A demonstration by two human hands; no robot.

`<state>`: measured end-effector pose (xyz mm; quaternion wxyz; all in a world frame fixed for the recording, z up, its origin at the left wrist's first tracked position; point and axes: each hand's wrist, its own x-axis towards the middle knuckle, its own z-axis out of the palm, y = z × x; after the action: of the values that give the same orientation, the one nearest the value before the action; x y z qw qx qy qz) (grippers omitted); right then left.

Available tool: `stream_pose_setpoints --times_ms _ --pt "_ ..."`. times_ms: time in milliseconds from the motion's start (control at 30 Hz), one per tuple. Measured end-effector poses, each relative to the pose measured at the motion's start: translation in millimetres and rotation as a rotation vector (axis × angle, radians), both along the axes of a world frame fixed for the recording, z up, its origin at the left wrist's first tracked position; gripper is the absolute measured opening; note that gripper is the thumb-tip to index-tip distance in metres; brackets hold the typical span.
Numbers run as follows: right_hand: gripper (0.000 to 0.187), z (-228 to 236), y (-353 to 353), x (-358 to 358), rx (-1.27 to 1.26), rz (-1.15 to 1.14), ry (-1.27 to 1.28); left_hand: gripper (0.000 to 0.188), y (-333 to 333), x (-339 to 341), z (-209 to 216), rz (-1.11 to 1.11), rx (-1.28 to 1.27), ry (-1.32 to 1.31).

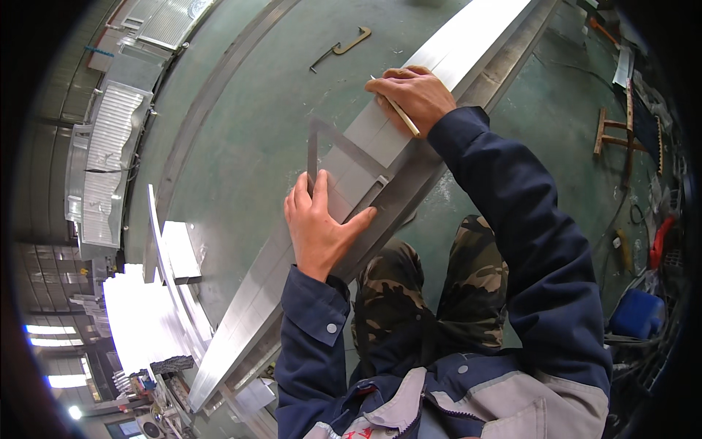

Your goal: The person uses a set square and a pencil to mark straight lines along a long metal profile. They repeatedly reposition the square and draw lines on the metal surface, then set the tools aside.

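A long, silvery metal beam [252, 282] runs diagonally in front of me, from the lower left to the upper right, with thin lines across its top. My left hand [318, 223] spans the beam, its thumb near a narrow slot [373, 192] and its fingers at the far edge. Those fingers hold one leg of a flat metal square [351, 148]; the other leg lies across the beam. Farther up, my right hand [418, 99] rests on the beam with a pale pencil [402, 117] in its closed fingers. The fingertips are partly hidden.
A clamp [352, 42] lies on the green floor beyond the beam. Ribbed metal panels [113, 154] stand at the far left. To the right are a wooden frame [614, 132], a blue container [638, 313] and cables. My knees are close to the beam's near side.
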<state>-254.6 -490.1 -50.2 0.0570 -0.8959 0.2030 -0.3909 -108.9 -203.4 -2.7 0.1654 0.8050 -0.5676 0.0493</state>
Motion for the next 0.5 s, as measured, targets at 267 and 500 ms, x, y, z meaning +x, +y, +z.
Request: stream_pose_setpoints --times_ms 267,500 --pt "0.026 0.5 5.4 3.1 -0.027 -0.033 0.020 0.104 3.0 1.3 -1.4 0.008 -0.004 0.053" --pt "0.029 -5.8 3.9 2.0 0.009 -0.025 0.001 0.106 2.4 -4.1 2.0 0.031 0.024 0.057"
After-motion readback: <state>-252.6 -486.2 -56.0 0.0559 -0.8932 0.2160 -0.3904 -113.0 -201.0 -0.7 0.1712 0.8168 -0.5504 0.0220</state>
